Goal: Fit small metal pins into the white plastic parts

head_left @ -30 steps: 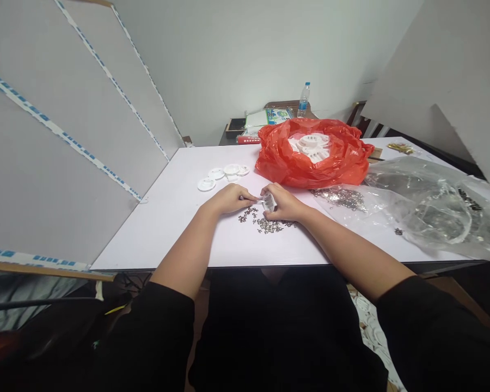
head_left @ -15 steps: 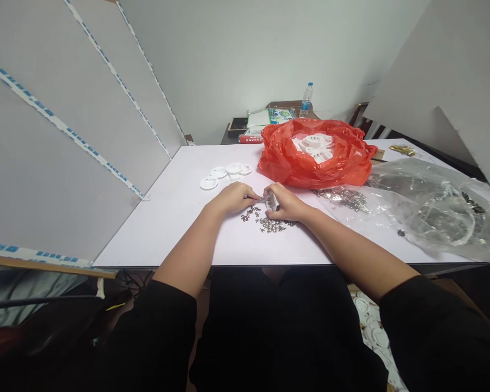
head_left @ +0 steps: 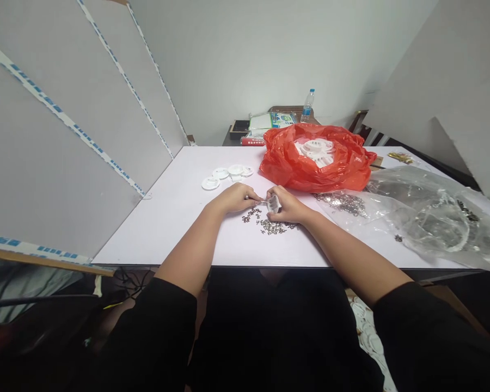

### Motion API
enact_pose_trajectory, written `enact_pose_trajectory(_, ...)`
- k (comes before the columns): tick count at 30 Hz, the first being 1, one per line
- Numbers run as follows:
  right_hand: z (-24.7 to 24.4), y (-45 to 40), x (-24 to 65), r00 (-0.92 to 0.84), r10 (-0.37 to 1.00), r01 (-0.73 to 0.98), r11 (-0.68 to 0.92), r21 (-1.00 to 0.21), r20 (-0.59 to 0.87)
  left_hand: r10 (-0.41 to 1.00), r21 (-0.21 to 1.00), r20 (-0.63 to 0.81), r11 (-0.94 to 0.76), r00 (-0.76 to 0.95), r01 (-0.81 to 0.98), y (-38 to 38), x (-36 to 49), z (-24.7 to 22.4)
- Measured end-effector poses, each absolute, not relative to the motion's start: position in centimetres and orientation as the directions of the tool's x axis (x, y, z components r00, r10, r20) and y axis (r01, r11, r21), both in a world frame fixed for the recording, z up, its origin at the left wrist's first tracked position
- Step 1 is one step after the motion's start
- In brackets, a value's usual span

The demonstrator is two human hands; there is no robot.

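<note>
My right hand [head_left: 289,207] is wrapped round a white round plastic part [head_left: 273,204], tilted up so that its slotted inner side shows. From the left, my left hand [head_left: 237,198] pinches a thin shiny piece [head_left: 263,202] whose tip reaches the part; its exact kind is too small to tell. Below both hands lies a pile of small metal pieces [head_left: 274,227], with a smaller cluster [head_left: 251,216] to its left. Several white round plastic parts [head_left: 210,183] lie beyond my left hand, some overlapping.
A red plastic bag [head_left: 277,169] holding more white parts stands behind my right hand. Clear plastic bags [head_left: 424,218] with metal pieces cover the table's right side. Partition panels [head_left: 65,163] border the left. A water bottle [head_left: 308,105] stands at the back.
The view has shifted slightly. The white part is turned a little more towards me, showing more of its slots. Both hands keep their hold.
</note>
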State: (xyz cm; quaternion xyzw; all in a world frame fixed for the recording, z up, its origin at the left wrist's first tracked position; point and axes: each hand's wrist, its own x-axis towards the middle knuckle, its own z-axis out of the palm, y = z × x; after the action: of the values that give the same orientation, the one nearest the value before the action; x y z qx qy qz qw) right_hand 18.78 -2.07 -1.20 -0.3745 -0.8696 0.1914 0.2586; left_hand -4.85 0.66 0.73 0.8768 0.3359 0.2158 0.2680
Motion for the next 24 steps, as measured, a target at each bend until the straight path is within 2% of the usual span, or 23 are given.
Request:
enact_pose_trajectory(6,-1.01,-2.28,18.76,-0.58,0.76,0.56,0.634,-0.533,0.293,0.686,0.648,0.151,-0.613,0.712,0.452,0.2,-4.53,0.88)
enact_pose_trajectory(12,-0.85,-2.4,18.7,-0.582,0.761,0.569,0.632,-0.526,0.284,0.691,0.615,0.163,-0.63,0.705,0.475,0.07,-4.59,0.9)
enact_pose_trajectory(17,-0.99,-2.34,18.6,-0.576,0.768,0.578,0.625,-0.524,0.281,0.702,0.646,0.172,-0.61,0.691,0.459,0.2,-4.46,0.72)
enact_pose_trajectory(22,-1.06,-2.26,18.47,-0.574,0.772,0.583,0.619,-0.527,0.273,0.728,0.541,0.121,-0.618,0.675,0.57,0.2,-4.04,0.76)
enact_pose_trajectory(24,-1.02,-2.26,18.4,-0.565,0.781,0.594,0.608,-0.526,0.265,0.719,0.534,0.1,-0.622,0.687,0.573,0.06,-4.16,1.02)
